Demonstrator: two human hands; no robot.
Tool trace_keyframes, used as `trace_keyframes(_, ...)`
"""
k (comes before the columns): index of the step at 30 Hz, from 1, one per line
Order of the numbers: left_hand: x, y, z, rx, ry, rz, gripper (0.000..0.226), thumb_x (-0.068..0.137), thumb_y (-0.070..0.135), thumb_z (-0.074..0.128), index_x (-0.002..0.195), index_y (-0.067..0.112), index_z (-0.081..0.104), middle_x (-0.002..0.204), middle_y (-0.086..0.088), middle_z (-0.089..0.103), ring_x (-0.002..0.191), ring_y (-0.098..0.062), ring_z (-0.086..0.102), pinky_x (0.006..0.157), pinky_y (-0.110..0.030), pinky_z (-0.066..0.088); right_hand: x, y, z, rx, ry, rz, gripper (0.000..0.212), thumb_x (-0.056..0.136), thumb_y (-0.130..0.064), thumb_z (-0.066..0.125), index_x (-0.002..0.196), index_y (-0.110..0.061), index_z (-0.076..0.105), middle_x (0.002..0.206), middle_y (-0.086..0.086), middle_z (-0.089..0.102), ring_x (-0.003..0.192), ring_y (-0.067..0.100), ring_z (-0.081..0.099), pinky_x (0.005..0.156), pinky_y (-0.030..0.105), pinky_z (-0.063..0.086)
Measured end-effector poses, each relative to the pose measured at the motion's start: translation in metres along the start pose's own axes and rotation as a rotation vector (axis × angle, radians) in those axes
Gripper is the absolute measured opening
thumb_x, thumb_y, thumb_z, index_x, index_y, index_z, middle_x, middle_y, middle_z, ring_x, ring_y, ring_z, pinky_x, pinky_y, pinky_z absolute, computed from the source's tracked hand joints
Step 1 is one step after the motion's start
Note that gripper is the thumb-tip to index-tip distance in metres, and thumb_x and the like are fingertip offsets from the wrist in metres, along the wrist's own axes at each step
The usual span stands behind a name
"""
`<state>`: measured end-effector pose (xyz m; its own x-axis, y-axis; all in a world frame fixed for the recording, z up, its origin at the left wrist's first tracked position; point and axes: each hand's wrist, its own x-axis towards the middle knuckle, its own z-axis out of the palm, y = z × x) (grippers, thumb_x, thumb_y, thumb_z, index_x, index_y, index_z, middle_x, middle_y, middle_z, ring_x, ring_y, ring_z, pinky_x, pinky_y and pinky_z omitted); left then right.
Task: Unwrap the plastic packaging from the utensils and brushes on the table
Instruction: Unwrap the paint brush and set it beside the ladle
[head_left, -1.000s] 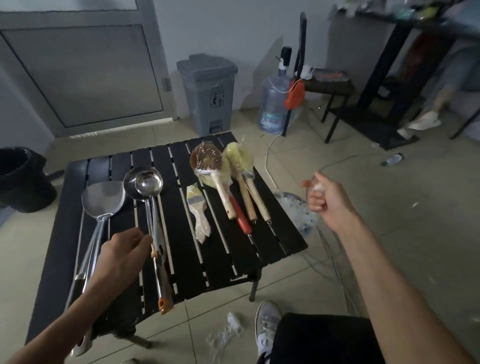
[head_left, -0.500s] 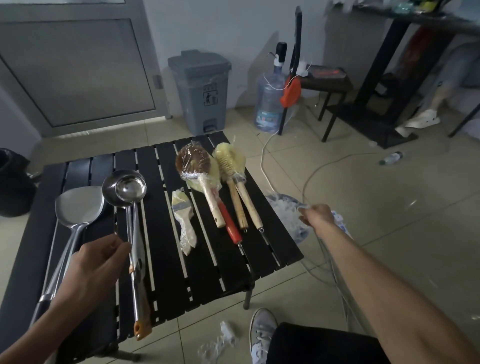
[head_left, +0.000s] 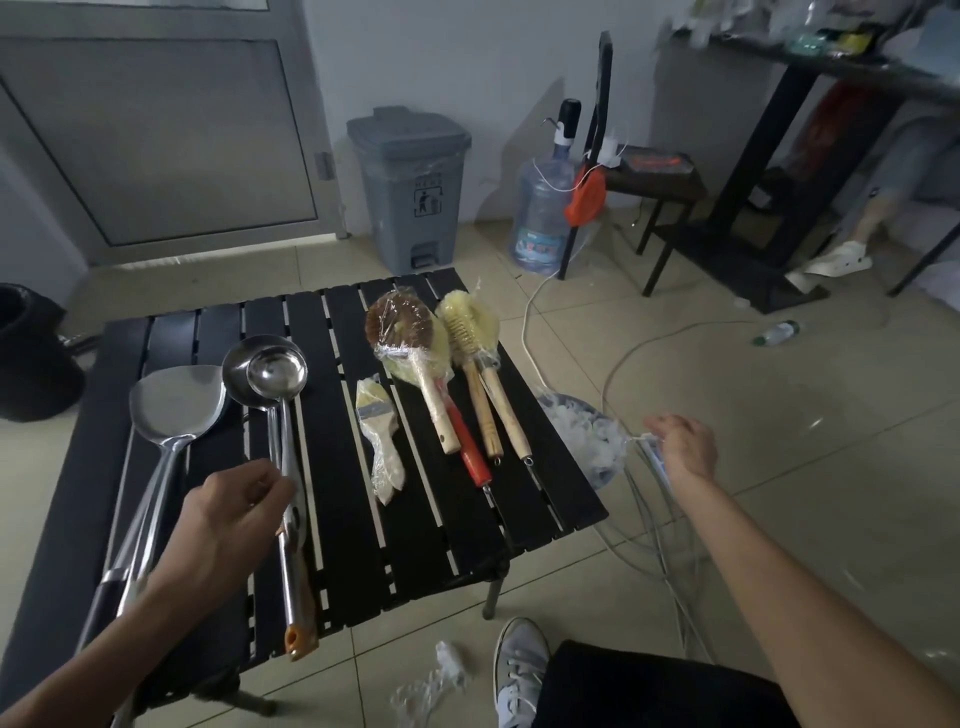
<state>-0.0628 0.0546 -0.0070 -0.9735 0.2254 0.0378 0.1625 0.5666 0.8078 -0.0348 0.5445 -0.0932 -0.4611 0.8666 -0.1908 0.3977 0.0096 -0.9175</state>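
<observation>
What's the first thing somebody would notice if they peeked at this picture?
Probably the two shiny ladles and big spatula gleaming on the left of the black slatted table, with the left hand pinching the ladles' handles. Next, the brushes still in crinkly plastic at the table's far right, and the right hand gripping a bag of plastic scraps just off that edge.

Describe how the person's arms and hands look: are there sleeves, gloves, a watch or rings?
The left forearm and the right forearm are bare down to the picture's lower edge, and no sleeves show. The left hand and the right hand wear no gloves. No watch, bracelet or ring is visible, though the fingers are partly hidden.
</observation>
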Motion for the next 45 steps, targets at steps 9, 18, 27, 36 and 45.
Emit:
trace_keyframes(9,0.002,0.015,0.013,-0.095,-0.033,-0.044,0.03,0.103,0.018,0.061,0.073,0.015,0.061,0.058,0.011,0.063,0.048,-0.002,0.055,0.046,-0.014,0.044,-0.125,-0.102,0.058,-0.166,-0.275,-0.672,0.01,0.095,-0.013,0.065,0.097,-0.017,0.074,0.089,-0.008,0.073,0.081,0.001,0.066,0.069,0.005,0.045)
trace_keyframes(18,0.003,0.012,0.021,-0.077,-0.117,-0.057,0.027,0.103,0.021,0.06,0.077,0.02,0.061,0.059,0.004,0.056,0.044,0.003,0.051,0.043,-0.011,0.037,-0.252,-0.083,0.14,-1.008,-0.466,-0.934,0.048,0.095,-0.064,0.058,0.096,-0.016,0.064,0.083,0.001,0.068,0.071,0.017,0.068,0.058,0.031,0.054)
trace_keyframes(27,-0.002,0.001,0.011,-0.121,-0.21,-0.086,0.026,0.107,0.025,0.053,0.085,0.017,0.066,0.072,0.0,0.066,0.053,0.001,0.059,0.05,-0.011,0.044,-0.267,-0.086,0.152,-0.908,-0.664,-0.728,0.031,0.098,-0.036,0.05,0.091,-0.007,0.058,0.086,0.009,0.059,0.075,0.026,0.056,0.062,0.034,0.04)
trace_keyframes(36,0.006,0.003,-0.014,-0.743,-0.052,-0.18,0.038,0.107,0.033,0.057,0.115,-0.003,0.071,0.105,-0.015,0.079,0.093,-0.024,0.077,0.077,-0.031,0.06,-0.336,-0.091,0.121,-0.509,-0.86,-0.954,0.031,0.103,-0.049,0.054,0.114,-0.02,0.05,0.071,-0.004,0.066,0.05,0.011,0.064,0.043,0.026,0.051)
trace_keyframes(45,-0.011,-0.002,-0.018,-0.732,-0.211,-0.051,0.029,0.108,0.024,0.059,0.126,0.002,0.062,0.109,-0.02,0.075,0.097,-0.034,0.075,0.081,-0.041,0.061,-0.316,-0.115,0.128,-0.083,-0.665,-0.845,0.029,0.096,-0.046,0.068,0.113,-0.022,0.062,0.073,-0.007,0.066,0.07,0.0,0.065,0.056,0.012,0.049)
